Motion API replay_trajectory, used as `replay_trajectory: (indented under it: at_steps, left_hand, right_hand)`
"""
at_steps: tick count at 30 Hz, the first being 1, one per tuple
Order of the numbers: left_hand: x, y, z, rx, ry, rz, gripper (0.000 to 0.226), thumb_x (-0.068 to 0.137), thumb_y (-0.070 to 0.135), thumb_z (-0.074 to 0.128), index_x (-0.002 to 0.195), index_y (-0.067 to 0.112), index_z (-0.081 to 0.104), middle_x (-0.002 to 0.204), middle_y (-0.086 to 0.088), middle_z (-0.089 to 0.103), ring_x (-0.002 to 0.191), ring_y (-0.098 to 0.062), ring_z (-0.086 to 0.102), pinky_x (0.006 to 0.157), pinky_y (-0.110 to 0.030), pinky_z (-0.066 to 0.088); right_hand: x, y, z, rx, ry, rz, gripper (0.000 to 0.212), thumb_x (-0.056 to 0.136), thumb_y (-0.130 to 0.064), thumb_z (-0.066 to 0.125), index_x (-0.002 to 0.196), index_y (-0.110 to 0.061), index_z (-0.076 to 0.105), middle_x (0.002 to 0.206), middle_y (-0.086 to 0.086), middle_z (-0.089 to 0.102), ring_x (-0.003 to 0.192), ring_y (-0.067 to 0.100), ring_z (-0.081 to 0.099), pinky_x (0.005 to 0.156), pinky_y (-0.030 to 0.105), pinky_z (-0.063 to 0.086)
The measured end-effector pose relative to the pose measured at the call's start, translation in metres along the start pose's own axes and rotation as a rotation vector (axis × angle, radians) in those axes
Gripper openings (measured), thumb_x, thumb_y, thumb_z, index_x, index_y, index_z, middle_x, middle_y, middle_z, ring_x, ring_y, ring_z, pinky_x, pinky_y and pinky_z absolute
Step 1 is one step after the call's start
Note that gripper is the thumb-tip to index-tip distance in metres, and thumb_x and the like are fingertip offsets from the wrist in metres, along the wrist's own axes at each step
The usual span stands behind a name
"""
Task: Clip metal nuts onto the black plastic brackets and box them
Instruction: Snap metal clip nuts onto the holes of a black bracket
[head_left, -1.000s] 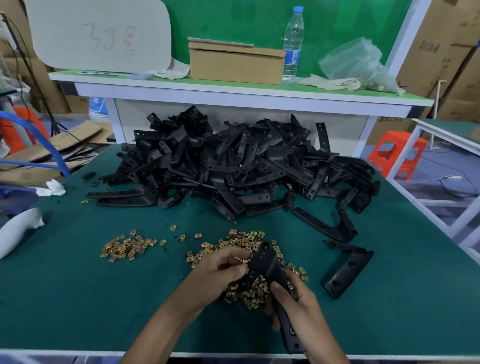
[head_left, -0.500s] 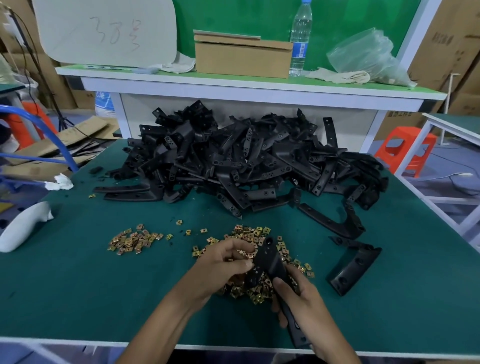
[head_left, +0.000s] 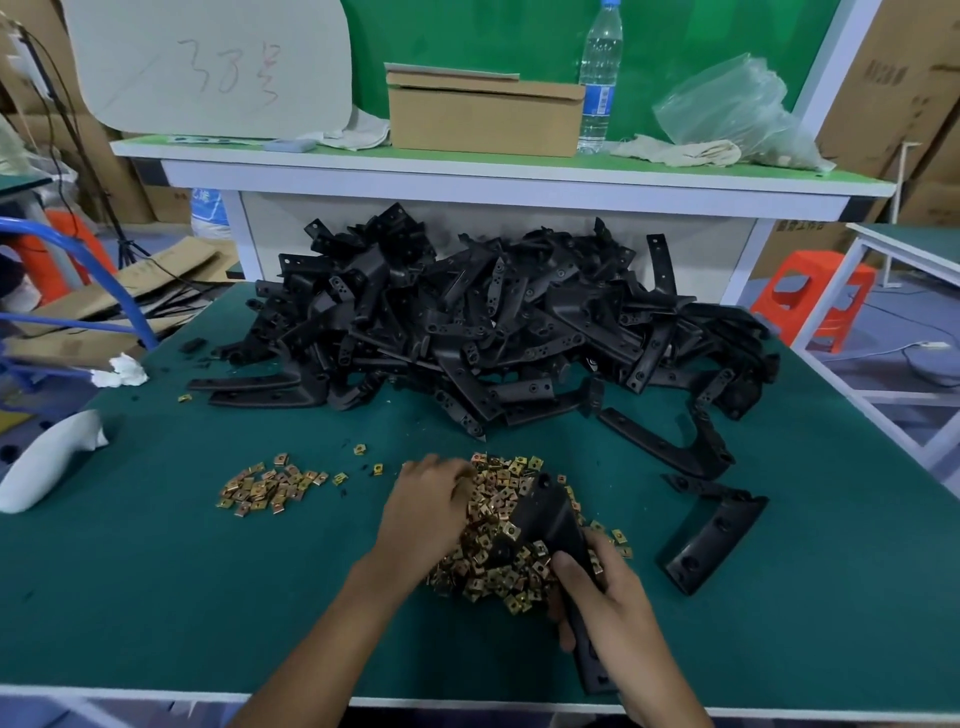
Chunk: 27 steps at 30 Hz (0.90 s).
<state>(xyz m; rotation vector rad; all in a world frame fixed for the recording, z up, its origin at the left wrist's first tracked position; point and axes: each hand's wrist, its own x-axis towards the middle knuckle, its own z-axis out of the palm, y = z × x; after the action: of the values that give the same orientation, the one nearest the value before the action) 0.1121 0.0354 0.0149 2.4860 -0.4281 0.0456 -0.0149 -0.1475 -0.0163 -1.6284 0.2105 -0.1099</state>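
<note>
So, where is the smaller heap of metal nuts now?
In the head view the smaller heap lies on the green table, to the left of the left hand and the bigger nut heap, nearer than the pile of black brackets.

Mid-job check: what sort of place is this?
Probably a small factory assembly bench: a heap of black brackets, loose metal nuts on a green work mat, stacked cartons behind.

A tangled heap of black plastic brackets (head_left: 493, 332) fills mid-frame on the table. Below it, at lower centre, lies a pile of brass-coloured metal nuts (head_left: 493, 561), with a smaller pile (head_left: 270, 486) to its left. A single bracket (head_left: 545, 514) slants over the nuts, gripped by the right hand (head_left: 613, 613).
</note>
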Motion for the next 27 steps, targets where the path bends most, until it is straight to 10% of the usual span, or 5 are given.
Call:
replay_trajectory:
  at_steps: [8, 14, 27]
  left_hand:
    - [0.016, -0.016, 0.013, 0.236, 0.043, 0.062, 0.024, 0.103, 0.030, 0.050, 0.107, 0.019, 0.071, 0.103, 0.000, 0.072, 0.102, -0.024, 0.060, 0.093, -0.036, 0.046]
    - [0.000, 0.003, -0.009, -0.238, 0.053, 0.012, 0.017, 0.103, 0.026, 0.054, 0.101, 0.022, 0.071, 0.081, 0.015, 0.068, 0.066, 0.005, 0.060, 0.056, -0.012, 0.042]
    - [-0.028, 0.033, -0.010, -1.078, -0.206, -0.270, 0.011, 0.091, 0.014, 0.071, 0.095, 0.020, 0.080, 0.098, -0.001, 0.077, 0.093, -0.014, 0.071, 0.084, -0.028, 0.055]
  right_hand:
    - [-0.001, -0.003, -0.001, 0.061, -0.003, 0.021, 0.019, 0.101, -0.031, 0.059, 0.112, -0.047, 0.063, 0.069, 0.019, 0.066, 0.050, 0.029, 0.055, 0.053, 0.037, 0.048]
    - [-0.002, -0.006, -0.002, 0.071, -0.011, 0.040, 0.020, 0.102, -0.030, 0.059, 0.110, -0.048, 0.063, 0.069, 0.018, 0.066, 0.051, 0.029, 0.056, 0.051, 0.036, 0.048]
    - [-0.007, -0.011, -0.002, 0.054, -0.048, 0.014, 0.023, 0.104, -0.027, 0.056, 0.113, -0.047, 0.062, 0.068, 0.013, 0.064, 0.051, 0.027, 0.054, 0.054, 0.034, 0.048]
